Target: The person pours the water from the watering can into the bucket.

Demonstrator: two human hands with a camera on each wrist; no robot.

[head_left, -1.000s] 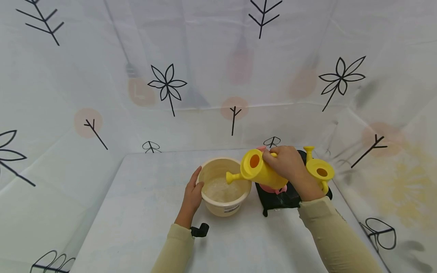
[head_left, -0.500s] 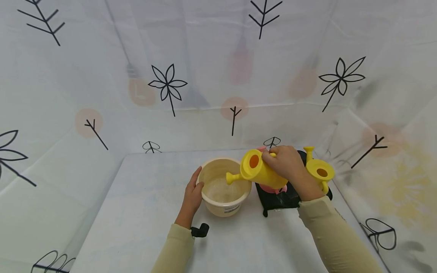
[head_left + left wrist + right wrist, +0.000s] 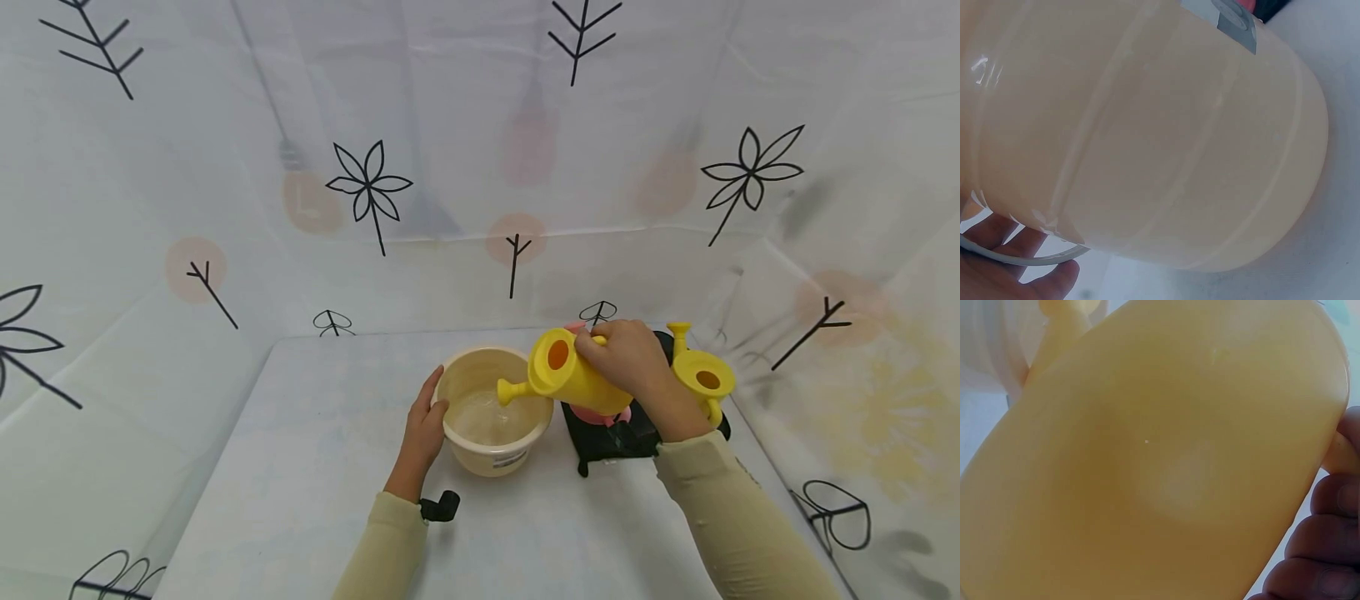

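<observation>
My left hand (image 3: 424, 425) grips the left side of a cream plastic bucket (image 3: 489, 462), thumb over its rim. In the left wrist view, fingers (image 3: 1019, 244) curl behind a pale curved band at the bucket's edge. My right hand (image 3: 628, 357) holds a yellow watering can (image 3: 581, 379) by its handle. The can is tilted left, its spout over the bucket's opening. Bright glints show on the bucket floor below the spout. The can's body (image 3: 1166, 450) fills most of the right wrist view, with curled fingers (image 3: 1329, 540) at the right edge.
A second yellow watering can (image 3: 703, 375) stands to the right of my right hand. Beneath the held can lies a black cloth-like item (image 3: 603, 446) with a partly hidden pink object (image 3: 596, 415) on it. The white table (image 3: 337, 417) meets a patterned sheet at the back and sides.
</observation>
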